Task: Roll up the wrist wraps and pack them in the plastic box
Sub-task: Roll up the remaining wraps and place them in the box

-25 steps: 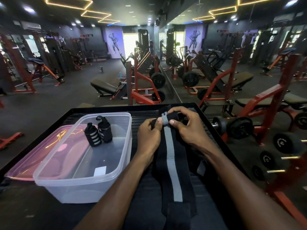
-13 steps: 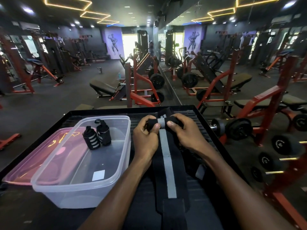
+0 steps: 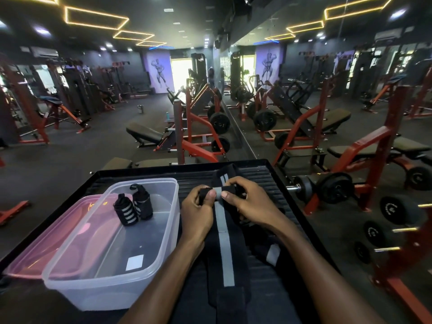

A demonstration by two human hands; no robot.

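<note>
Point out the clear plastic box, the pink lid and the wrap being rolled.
clear plastic box (image 3: pixel 102 293), head view, near wall.
pink lid (image 3: pixel 46 244), head view, top face.
wrist wrap (image 3: pixel 225 249), head view, grey stripe.

two rolled wrist wraps (image 3: pixel 133 208), one plastic box (image 3: pixel 112 286), one pink lid (image 3: pixel 30 260)

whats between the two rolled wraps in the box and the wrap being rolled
In the head view, the clear box's right wall and the left hand lie between the rolled wraps and the wrap being rolled.

Seemingly thicker roll (image 3: pixel 218 192) on wrap (image 3: pixel 224 244)
</note>
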